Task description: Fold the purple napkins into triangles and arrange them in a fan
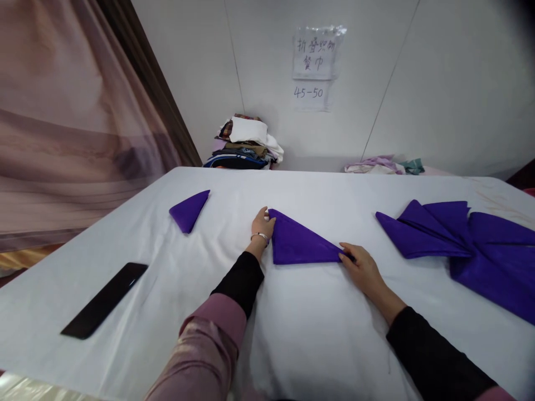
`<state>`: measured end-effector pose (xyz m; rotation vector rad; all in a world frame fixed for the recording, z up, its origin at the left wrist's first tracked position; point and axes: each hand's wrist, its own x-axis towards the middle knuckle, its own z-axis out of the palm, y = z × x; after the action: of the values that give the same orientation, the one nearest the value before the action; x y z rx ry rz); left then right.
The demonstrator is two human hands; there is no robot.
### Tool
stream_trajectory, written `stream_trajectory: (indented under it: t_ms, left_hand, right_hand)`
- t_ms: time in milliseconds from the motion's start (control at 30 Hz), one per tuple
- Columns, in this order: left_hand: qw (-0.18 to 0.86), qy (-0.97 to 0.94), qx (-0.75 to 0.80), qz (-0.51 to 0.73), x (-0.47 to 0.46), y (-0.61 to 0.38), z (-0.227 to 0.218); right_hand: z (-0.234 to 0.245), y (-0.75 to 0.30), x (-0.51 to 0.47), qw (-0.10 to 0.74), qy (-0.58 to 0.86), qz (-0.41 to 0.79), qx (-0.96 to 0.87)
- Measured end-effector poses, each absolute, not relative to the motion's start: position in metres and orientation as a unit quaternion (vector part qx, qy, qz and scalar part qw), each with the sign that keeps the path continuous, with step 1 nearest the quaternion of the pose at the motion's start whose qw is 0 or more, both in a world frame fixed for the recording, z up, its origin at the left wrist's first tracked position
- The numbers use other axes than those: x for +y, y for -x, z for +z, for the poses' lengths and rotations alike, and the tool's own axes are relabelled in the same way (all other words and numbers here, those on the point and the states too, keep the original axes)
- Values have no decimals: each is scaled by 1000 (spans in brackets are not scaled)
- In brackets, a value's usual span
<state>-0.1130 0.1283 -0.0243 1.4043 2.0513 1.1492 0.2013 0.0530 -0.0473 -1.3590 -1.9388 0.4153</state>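
Observation:
A purple cloth napkin, folded into a long triangle, lies on the white-covered table between my hands. Its upper left corner is pinched by my left hand, which wears a bracelet at the wrist. At the narrow right tip, the thumb and fingers of my right hand close on the cloth. Farther left rests a smaller purple folded napkin. Over on the right, several purple cloths are spread in a loose, overlapping heap.
A black flat slab, like a phone, lies at the table's left. Behind the far table edge are a pile of folded clothes and some crumpled cloth. Handwritten paper signs hang on the wall. A curtain borders the left.

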Motion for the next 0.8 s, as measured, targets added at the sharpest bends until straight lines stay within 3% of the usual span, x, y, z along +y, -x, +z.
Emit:
stream_trajectory:
  t_ms: [800]
  left_hand:
    - [114, -711, 663, 205, 142, 134, -12]
  right_hand:
    - [-42, -201, 53, 356, 521, 176, -755]
